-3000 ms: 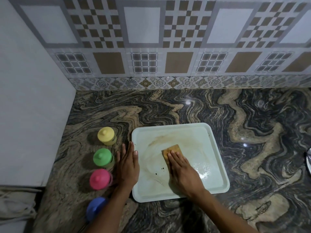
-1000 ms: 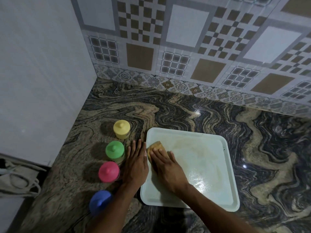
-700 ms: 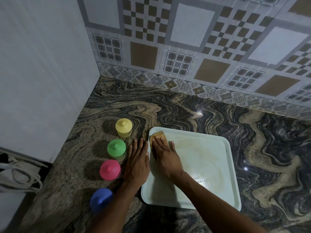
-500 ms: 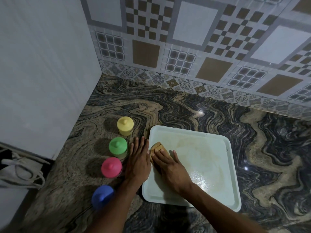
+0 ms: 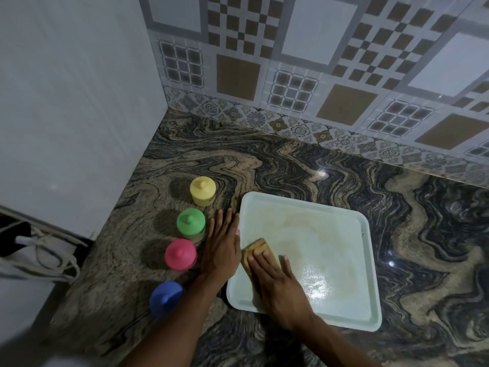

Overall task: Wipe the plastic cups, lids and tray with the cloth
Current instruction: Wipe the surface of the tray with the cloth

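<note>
Swirly dark & tan stone counter (image 5: pixel 291 165) runs into a corner. Back wall (image 5: pixel 317 49) is tiled w/ brown, grey & white squares, with a floral border strip (image 5: pixel 264 120) at its base. Plain white wall (image 5: pixel 66 102) on left. Dim light, small glint (image 5: pixel 321 174) on counter.

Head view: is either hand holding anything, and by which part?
Nothing is gripped. The right hand presses flat on top of the cloth; the left hand lies flat beside the tray.

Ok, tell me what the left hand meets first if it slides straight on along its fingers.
Probably the tiled back wall: the left hand points through the narrow gap between yellow cup and tray corner, over bare countertop. It might graze the tray's rim.
</note>
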